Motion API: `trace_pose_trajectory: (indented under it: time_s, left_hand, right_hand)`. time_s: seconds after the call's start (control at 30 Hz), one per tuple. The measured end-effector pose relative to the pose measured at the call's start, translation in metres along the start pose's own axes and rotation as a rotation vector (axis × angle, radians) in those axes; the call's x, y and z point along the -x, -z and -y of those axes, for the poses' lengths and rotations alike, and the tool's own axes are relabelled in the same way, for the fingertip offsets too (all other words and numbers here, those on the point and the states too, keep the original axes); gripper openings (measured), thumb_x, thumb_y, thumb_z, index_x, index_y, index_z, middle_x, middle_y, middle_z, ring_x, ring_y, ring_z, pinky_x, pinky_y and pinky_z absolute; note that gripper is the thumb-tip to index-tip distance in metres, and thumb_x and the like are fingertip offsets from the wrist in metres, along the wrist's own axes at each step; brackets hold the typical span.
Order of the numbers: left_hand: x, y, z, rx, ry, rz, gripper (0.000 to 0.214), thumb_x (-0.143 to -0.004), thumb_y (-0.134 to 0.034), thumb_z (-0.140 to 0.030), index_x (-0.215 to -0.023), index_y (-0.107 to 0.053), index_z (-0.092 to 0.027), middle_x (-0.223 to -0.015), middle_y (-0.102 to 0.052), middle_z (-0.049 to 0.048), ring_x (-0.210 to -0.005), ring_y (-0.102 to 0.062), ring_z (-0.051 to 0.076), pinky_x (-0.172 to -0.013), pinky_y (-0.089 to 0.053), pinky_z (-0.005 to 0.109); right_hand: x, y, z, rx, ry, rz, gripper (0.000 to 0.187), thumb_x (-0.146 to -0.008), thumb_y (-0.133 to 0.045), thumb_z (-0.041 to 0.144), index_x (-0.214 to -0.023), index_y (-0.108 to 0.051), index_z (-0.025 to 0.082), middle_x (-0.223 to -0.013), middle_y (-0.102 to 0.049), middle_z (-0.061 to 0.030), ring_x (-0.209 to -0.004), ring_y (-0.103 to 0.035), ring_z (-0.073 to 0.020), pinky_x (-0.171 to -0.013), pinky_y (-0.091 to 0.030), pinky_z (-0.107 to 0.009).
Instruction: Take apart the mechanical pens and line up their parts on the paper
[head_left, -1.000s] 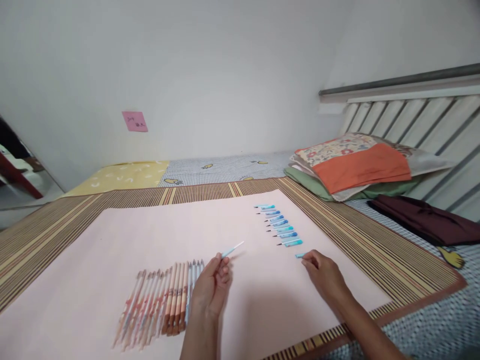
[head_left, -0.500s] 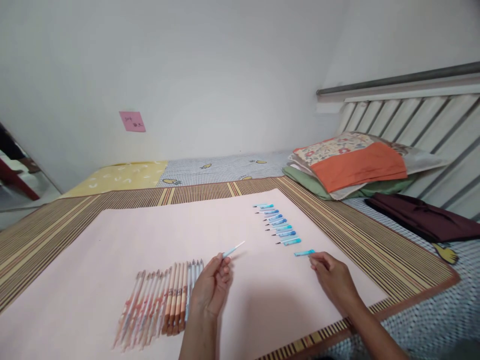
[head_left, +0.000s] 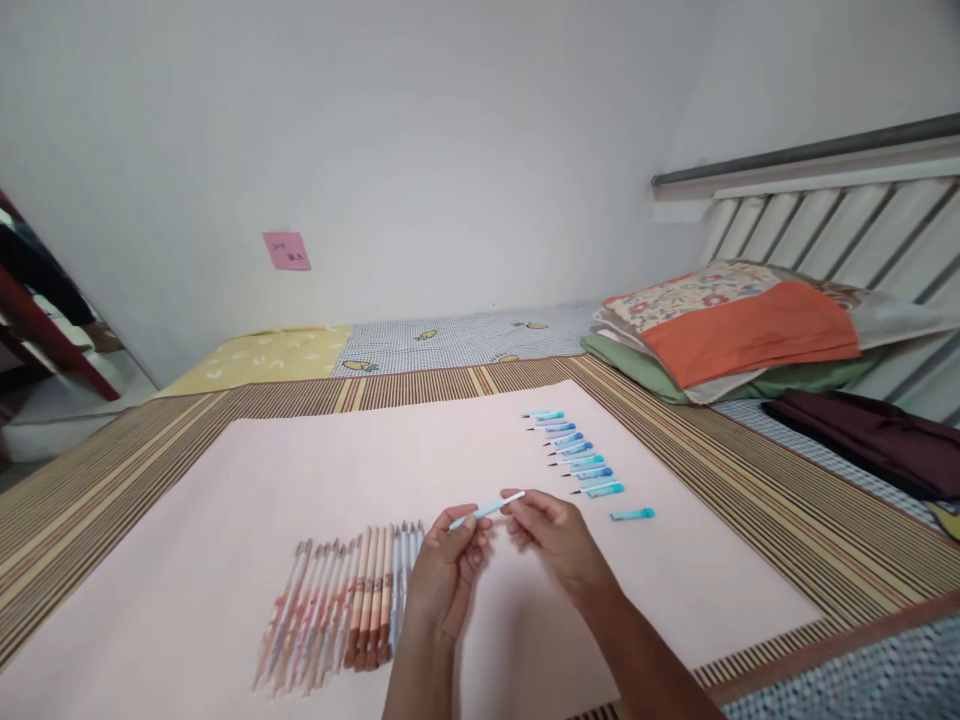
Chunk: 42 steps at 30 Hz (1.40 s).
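My left hand (head_left: 448,575) is closed around a thin light-blue pen (head_left: 486,510), pinching its lower part. My right hand (head_left: 553,532) pinches the pen's far white tip. A lone blue cap (head_left: 632,514) lies on the pink sheet (head_left: 300,480) to the right of my hands. Beyond it runs a row of several blue caps and refill pieces (head_left: 574,455). A tight row of several pens (head_left: 352,598), mostly orange with a few blue, lies left of my left hand.
The pink sheet covers a striped bamboo mat (head_left: 787,520) on a bed. Folded orange and green bedding (head_left: 735,335) and a dark maroon cloth (head_left: 870,440) sit at the right. A pink sticky note (head_left: 286,251) hangs on the white wall.
My right hand let go of the blue cap, left it on the sheet, and moved left to grip the tip of the pen in my left hand. The view shifted slightly.
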<state>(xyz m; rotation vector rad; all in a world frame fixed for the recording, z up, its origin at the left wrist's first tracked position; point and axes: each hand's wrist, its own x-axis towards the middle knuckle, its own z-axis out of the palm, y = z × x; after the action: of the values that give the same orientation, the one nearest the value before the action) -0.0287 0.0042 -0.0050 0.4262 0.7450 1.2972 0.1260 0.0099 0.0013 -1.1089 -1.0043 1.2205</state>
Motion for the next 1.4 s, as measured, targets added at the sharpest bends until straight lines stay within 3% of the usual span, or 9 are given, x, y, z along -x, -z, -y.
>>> trace_pose_trajectory:
  time_s: [0.13,0.3,0.5,0.73,0.8,0.97,1.1,1.23,1.4]
  left_hand:
    - [0.001,0.001,-0.001,-0.035,-0.028,0.021,0.036,-0.058,-0.093,-0.024,-0.083,-0.07,-0.01,-0.071,-0.073,0.0087,-0.054,-0.059,0.009,-0.047,-0.043,0.015]
    - [0.0,0.001,0.0,-0.009,-0.001,-0.046,0.036,-0.061,-0.092,-0.031,-0.071,-0.064,-0.011,-0.06,-0.067,0.0037,-0.045,-0.055,0.007,-0.042,-0.04,0.014]
    - [-0.004,-0.001,0.0,0.074,0.082,-0.248,0.03,-0.08,-0.08,-0.033,-0.072,-0.063,-0.009,-0.053,-0.062,0.0021,-0.036,-0.048,0.005,-0.032,-0.029,0.012]
    - [-0.004,-0.001,-0.004,0.154,0.099,-0.262,0.038,-0.097,-0.057,-0.031,-0.068,-0.062,-0.007,-0.049,-0.055,0.0008,-0.033,-0.04,0.003,-0.031,-0.023,0.013]
    - [-0.002,-0.001,-0.005,0.228,0.124,-0.203,0.041,-0.098,-0.056,-0.033,-0.065,-0.06,-0.009,-0.048,-0.051,-0.0013,-0.032,-0.037,0.003,-0.031,-0.022,0.014]
    - [0.004,0.001,-0.007,0.461,0.19,0.13,0.041,-0.097,-0.058,-0.037,-0.064,-0.054,-0.013,-0.048,-0.037,-0.0073,-0.033,-0.028,0.002,-0.034,-0.021,0.016]
    - [0.007,0.002,-0.006,0.526,0.198,0.301,0.038,-0.094,-0.062,-0.034,-0.063,-0.049,-0.016,-0.048,-0.029,-0.009,-0.034,-0.025,0.003,-0.036,-0.022,0.018]
    - [0.012,-0.001,-0.009,0.556,0.18,0.381,0.04,-0.093,-0.064,-0.034,-0.063,-0.044,-0.017,-0.049,-0.026,-0.0099,-0.035,-0.023,0.002,-0.038,-0.023,0.018]
    - [0.015,-0.004,-0.016,0.583,0.142,0.366,0.039,-0.095,-0.062,-0.033,-0.066,-0.042,-0.018,-0.051,-0.03,-0.0094,-0.036,-0.028,0.002,-0.038,-0.024,0.016]
  right_hand:
    - [-0.006,-0.016,-0.008,-0.026,0.016,-0.03,0.042,-0.072,-0.08,0.055,-0.088,-0.079,0.016,-0.064,-0.068,-0.0025,-0.056,-0.057,-0.0121,-0.057,-0.046,-0.025]
    - [-0.005,-0.013,-0.006,-0.202,0.01,-0.113,0.042,-0.068,-0.083,0.055,-0.084,-0.077,0.017,-0.088,-0.075,-0.0083,-0.067,-0.064,-0.0154,-0.057,-0.049,-0.026]
    - [-0.005,-0.007,-0.002,-0.182,0.046,-0.208,0.041,-0.069,-0.083,0.054,-0.082,-0.075,0.016,-0.091,-0.076,-0.0095,-0.065,-0.067,-0.0161,-0.058,-0.052,-0.027]
    - [-0.004,0.0,-0.004,-0.31,0.021,-0.216,0.042,-0.066,-0.087,0.051,-0.086,-0.075,0.016,-0.09,-0.075,-0.0073,-0.066,-0.065,-0.0146,-0.057,-0.052,-0.025]
    - [-0.004,0.001,-0.004,-0.328,0.024,-0.217,0.041,-0.065,-0.088,0.05,-0.085,-0.075,0.017,-0.088,-0.075,-0.0067,-0.065,-0.065,-0.014,-0.057,-0.051,-0.025]
    - [-0.002,0.003,-0.003,-0.396,0.016,-0.208,0.037,-0.065,-0.089,0.046,-0.083,-0.075,0.017,-0.086,-0.074,-0.0053,-0.063,-0.064,-0.0123,-0.055,-0.05,-0.023]
    - [-0.003,0.004,-0.007,-0.435,0.004,-0.172,0.035,-0.067,-0.088,0.045,-0.085,-0.075,0.017,-0.087,-0.074,-0.0052,-0.063,-0.063,-0.0114,-0.055,-0.05,-0.022]
    - [-0.005,0.005,-0.012,-0.431,0.0,-0.184,0.035,-0.069,-0.087,0.045,-0.085,-0.074,0.017,-0.087,-0.074,-0.0056,-0.063,-0.063,-0.0112,-0.055,-0.05,-0.022]
    - [-0.006,0.006,-0.014,-0.434,-0.01,-0.195,0.035,-0.069,-0.088,0.044,-0.087,-0.075,0.017,-0.087,-0.074,-0.0056,-0.063,-0.063,-0.011,-0.054,-0.05,-0.021]
